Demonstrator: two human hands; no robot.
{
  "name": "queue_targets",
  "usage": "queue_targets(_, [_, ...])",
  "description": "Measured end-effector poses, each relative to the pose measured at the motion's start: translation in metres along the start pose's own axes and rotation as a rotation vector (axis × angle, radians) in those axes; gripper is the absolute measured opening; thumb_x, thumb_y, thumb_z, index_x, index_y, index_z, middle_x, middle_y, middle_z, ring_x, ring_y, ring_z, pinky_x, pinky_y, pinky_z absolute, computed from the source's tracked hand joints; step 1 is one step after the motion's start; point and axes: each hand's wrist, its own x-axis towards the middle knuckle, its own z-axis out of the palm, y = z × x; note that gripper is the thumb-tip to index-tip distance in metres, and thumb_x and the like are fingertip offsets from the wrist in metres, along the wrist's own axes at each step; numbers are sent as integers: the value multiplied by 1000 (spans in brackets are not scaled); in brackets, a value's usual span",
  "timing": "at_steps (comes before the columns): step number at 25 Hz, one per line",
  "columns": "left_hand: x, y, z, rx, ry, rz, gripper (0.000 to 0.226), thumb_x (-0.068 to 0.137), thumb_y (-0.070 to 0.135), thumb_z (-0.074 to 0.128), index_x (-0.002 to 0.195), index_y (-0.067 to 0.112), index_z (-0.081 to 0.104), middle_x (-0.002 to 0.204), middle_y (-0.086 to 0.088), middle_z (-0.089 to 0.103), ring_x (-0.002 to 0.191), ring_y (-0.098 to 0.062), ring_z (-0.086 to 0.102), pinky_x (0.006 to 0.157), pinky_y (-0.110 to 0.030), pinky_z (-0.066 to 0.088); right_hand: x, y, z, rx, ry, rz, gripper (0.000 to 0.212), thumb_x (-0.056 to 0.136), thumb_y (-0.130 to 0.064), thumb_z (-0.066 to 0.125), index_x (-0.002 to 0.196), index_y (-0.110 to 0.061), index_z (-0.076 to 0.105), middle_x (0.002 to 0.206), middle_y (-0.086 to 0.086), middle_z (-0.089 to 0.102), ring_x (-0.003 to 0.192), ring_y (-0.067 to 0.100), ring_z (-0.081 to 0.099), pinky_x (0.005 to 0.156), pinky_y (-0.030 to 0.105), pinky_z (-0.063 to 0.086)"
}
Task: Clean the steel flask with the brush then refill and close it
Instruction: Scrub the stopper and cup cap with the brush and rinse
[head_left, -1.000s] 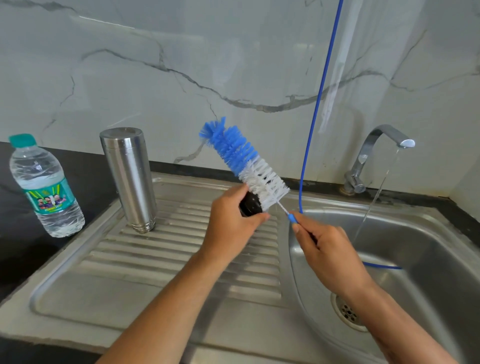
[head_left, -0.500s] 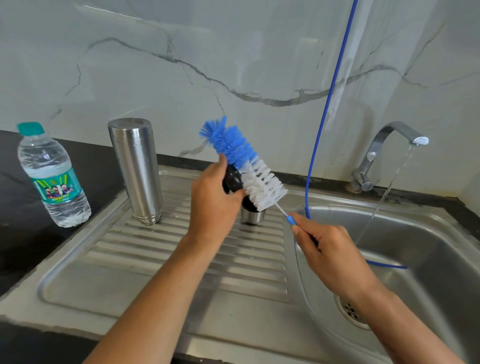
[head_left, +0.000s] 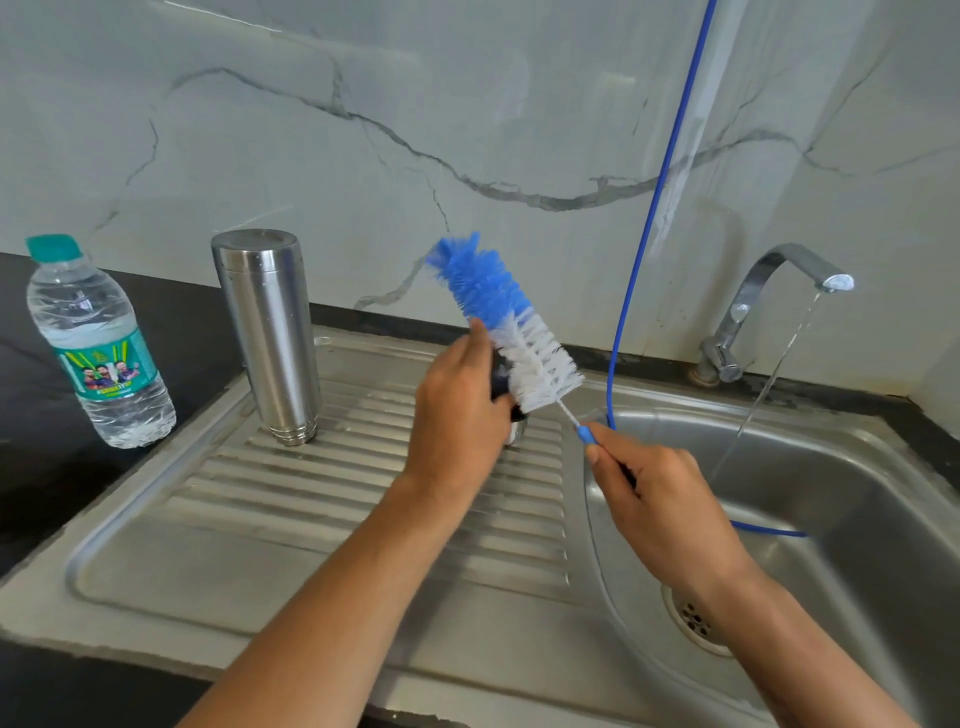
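Note:
The steel flask (head_left: 270, 338) stands upside down on the ribbed drainboard (head_left: 322, 499), to the left of both hands. My left hand (head_left: 457, 410) grips the flask's black-and-steel cap (head_left: 511, 410) above the drainboard. My right hand (head_left: 654, 499) holds the blue handle of the bottle brush (head_left: 504, 322). The brush's blue and white bristles lie against the cap, the tip pointing up and left. My fingers hide most of the cap.
A plastic water bottle (head_left: 101, 348) with a teal cap stands on the black counter at left. The tap (head_left: 769, 301) runs a thin stream into the sink basin (head_left: 857, 519). A blue hose (head_left: 660, 197) hangs down the marble wall into the basin.
My left hand has lifted the cap from low beside the white bristles up against the brush's middle. The right hand and brush have barely moved.

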Motion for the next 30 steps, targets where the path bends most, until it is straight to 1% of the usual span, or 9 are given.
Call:
queue_targets(2, [5,-9,-3,-8,26,-85,57,83,10,80,135,2,58,96,-3,66,88,-22,63,73,-25,47,-2,-1,2,-14,-45,-14,25,105,-26,50,113,-21,73,56,7,41,50,10,27,49,37,31])
queue_targets(5, [-1,2,-4,-220,12,-174,55,74,17,89,125,14,66,98,5,61,88,-8,57,77,-11,42,0,1,0,15,50,46,26,105,-21,52,119,-26,73,50,-6,38,48,12,30,45,25,29])
queue_targets(8, [2,5,-10,-447,56,-351,60,68,25,94,122,23,67,114,7,59,103,-4,60,92,-15,47,3,3,-5,91,104,94,27,106,-22,51,97,-39,70,51,-8,34,50,12,28,47,25,25])
queue_targets(11, [8,-6,-19,-522,52,-508,56,65,34,96,113,26,69,106,12,70,98,-2,65,85,-16,49,4,7,-4,107,112,120,24,106,-24,50,90,-25,67,53,-9,34,50,10,28,47,26,25])
queue_targets(14, [15,-8,-21,-887,25,-806,39,72,28,93,102,15,71,95,2,78,89,-10,72,72,-18,54,4,7,-4,123,106,122,22,105,-23,50,96,-33,67,53,-10,38,50,10,30,47,24,26])
queue_targets(18, [24,-8,-26,-1443,9,-1141,24,91,17,76,104,-1,68,107,-20,73,109,-32,70,70,-31,65,3,5,0,124,77,103,24,106,-19,50,114,-31,69,51,-11,40,48,10,32,47,21,27])
queue_targets(22, [13,10,-17,-1523,-205,-1064,19,96,11,66,109,-3,69,121,-23,71,115,-31,69,84,-41,63,0,3,6,87,76,60,33,104,-20,53,131,-35,66,52,-10,38,48,10,31,47,19,28])
queue_targets(27, [29,-14,-26,-1576,47,-995,18,96,10,66,109,-2,68,119,-21,72,116,-30,69,84,-38,64,-2,1,9,60,-33,8,27,104,-21,54,121,-21,74,57,-10,32,52,10,28,50,19,28])
queue_targets(30, [17,-1,-20,-1491,-188,-944,21,93,7,66,111,-3,66,111,-17,75,109,-28,70,85,-37,63,-2,3,8,64,59,35,32,104,-20,54,131,-29,68,56,-9,32,50,11,28,48,22,27])
